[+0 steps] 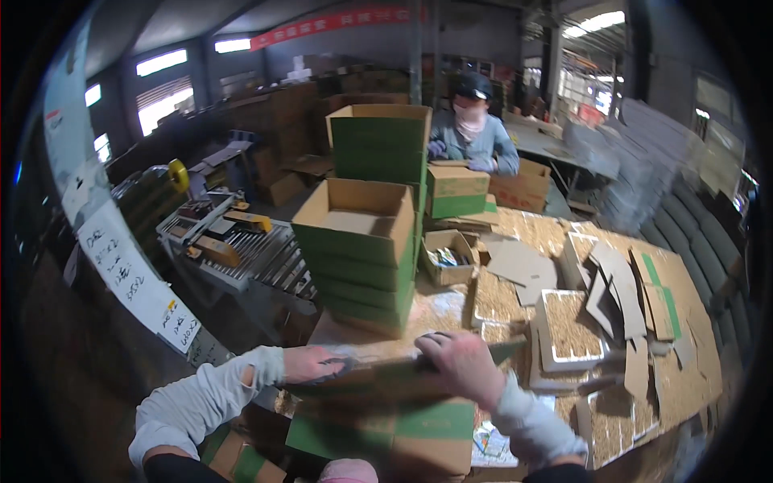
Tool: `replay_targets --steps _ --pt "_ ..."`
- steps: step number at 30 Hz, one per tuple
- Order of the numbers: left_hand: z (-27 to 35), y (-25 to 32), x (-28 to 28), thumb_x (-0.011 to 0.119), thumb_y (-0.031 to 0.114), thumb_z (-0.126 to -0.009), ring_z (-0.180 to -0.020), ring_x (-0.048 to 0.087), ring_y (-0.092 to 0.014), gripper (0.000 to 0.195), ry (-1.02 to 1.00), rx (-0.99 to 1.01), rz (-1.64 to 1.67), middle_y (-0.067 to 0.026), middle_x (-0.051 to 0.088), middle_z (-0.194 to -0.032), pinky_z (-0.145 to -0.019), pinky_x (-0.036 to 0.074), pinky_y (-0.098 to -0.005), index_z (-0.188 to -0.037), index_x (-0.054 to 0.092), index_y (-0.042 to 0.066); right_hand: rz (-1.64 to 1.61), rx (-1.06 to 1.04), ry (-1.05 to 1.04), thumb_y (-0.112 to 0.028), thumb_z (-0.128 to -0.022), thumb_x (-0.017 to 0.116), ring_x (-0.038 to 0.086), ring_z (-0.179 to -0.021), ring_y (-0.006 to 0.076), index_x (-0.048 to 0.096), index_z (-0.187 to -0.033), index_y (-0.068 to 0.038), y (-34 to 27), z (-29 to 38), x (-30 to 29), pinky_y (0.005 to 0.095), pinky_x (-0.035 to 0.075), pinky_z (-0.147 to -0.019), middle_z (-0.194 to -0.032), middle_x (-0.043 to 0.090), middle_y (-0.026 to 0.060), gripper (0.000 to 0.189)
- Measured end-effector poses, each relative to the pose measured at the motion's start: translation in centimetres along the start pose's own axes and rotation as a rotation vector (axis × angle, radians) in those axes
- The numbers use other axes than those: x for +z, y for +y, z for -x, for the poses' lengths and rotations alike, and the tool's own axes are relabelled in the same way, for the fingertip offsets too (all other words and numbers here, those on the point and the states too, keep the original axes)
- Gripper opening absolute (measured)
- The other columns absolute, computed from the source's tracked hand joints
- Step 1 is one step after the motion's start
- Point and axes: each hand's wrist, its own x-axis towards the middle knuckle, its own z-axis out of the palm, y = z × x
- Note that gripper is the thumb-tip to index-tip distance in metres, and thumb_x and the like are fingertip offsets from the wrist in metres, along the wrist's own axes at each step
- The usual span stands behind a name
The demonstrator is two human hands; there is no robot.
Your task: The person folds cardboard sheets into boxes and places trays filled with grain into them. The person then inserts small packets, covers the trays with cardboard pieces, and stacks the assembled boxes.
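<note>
Both hands wear light gloves with dark fingertips, below pale sleeves. My left hand (314,364) lies at the left end of the far edge of a green and brown cardboard box (386,377), which is blurred. At the right end of that edge is my right hand (462,365), bent over it, fingers pointing left. Whether either hand grips the cardboard cannot be made out. Just below stands another green and brown carton (432,422), nearer my body. Beyond my hands rises a stack of nested open green cartons (356,259).
Right of the stack are a small box of packets (450,271), white trays of brown granular material (570,329) and grey cardboard sheets (522,265). A roller conveyor (272,253) stands left. Across the table, a co-worker (474,133) handles a carton (457,190).
</note>
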Motion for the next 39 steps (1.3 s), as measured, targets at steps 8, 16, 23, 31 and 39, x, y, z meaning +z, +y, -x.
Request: replay_targets --steps 8,16,23,31,39 --pt "-1.4 1.4 -0.9 0.049 0.036 -0.083 -0.094 0.056 -0.035 0.038 0.189 0.052 -0.404 -0.0169 0.060 -0.101 -0.085 0.043 -0.0396 -0.114 0.054 0.014 0.245 -0.136 0.207 -0.012 -0.072 0.054 0.051 -0.105 0.0287 0.057 -0.098 -0.005 -2.5 6.7 0.6 0.0436 0.039 -0.090 -0.115 0.054 0.0134 0.027" --pt "-2.7 2.1 -4.5 0.047 0.037 -0.084 -0.090 0.058 -0.035 0.041 0.323 0.015 -0.429 -0.0189 0.061 -0.093 -0.083 0.045 -0.0398 -0.117 0.052 0.014 -0.040 -0.224 0.204 -0.010 -0.055 0.057 0.057 -0.092 0.0234 0.056 -0.070 -0.010 -0.9 6.7 0.7 0.0456 0.042 -0.088 -0.081 0.062 0.0027 0.016" --pt "-6.3 1.2 -0.1 0.050 0.016 -0.076 -0.127 0.028 -0.037 0.063 0.453 0.396 -0.958 -0.0217 0.020 -0.140 -0.101 0.032 -0.0410 -0.134 0.027 0.006 -0.435 -0.327 -0.014 -0.002 -0.050 0.054 0.055 -0.076 0.0217 0.054 -0.067 -0.011 1.1 3.3 -1.0 0.0462 0.038 -0.094 -0.063 0.051 0.0014 0.019" --pt "-6.5 0.5 -2.4 0.046 0.000 -0.068 -0.107 0.053 -0.024 0.044 0.822 0.440 -0.080 -0.0140 0.058 -0.112 -0.096 0.035 -0.0295 -0.111 0.056 0.000 -0.931 0.833 0.777 -0.010 -0.085 0.051 0.048 -0.104 0.0176 0.044 -0.120 0.001 6.2 10.2 3.6 0.0291 0.039 -0.090 -0.113 0.050 0.0114 0.038" --pt "-3.9 3.9 1.4 0.034 -0.015 -0.069 -0.126 0.030 -0.038 0.053 1.062 0.841 0.857 -0.0242 0.025 -0.138 -0.103 0.027 -0.0469 -0.123 0.037 -0.014 -1.757 0.784 0.079 -0.049 -0.091 0.035 0.052 -0.091 0.0131 0.042 -0.124 -0.005 6.3 6.4 10.2 0.0304 0.044 -0.078 -0.105 0.055 0.0051 0.055"
